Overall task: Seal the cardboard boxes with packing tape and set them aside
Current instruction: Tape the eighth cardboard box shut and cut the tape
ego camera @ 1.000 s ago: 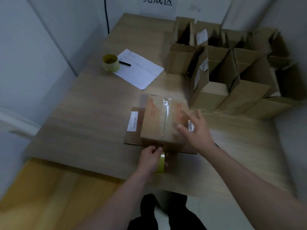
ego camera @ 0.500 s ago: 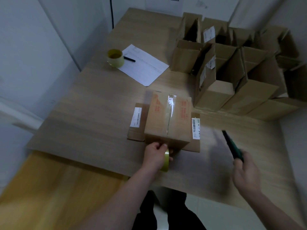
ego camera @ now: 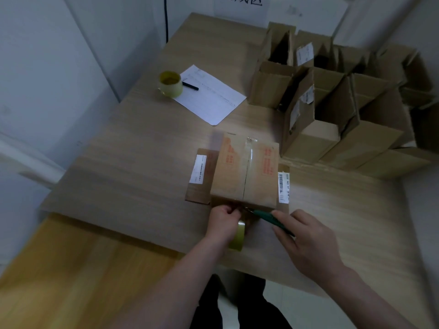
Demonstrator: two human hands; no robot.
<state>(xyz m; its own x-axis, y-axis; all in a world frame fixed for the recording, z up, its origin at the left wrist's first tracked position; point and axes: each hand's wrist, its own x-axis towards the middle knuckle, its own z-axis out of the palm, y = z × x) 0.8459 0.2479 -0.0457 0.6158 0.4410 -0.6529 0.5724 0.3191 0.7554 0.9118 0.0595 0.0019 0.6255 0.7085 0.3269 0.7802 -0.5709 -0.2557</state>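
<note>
A cardboard box [ego camera: 247,172] stands in the middle of the wooden table [ego camera: 133,167], its side flaps spread flat. A strip of clear tape runs along its top seam down to the near edge. My left hand [ego camera: 223,222] grips a roll of yellowish packing tape [ego camera: 238,235] just below the box's near face. My right hand [ego camera: 306,241] holds a green cutter [ego camera: 266,217], its tip at the tape between the box and the roll.
Several open cardboard boxes [ego camera: 332,103] crowd the back right of the table. A second tape roll [ego camera: 170,84], a black pen [ego camera: 190,86] and a white sheet of paper [ego camera: 211,96] lie at the back left. Walls close in on the left and rear.
My right hand left the box top, swung out to the right and picked up the green cutter, then brought it in to the tape at the box's near edge. My left hand stayed put.
</note>
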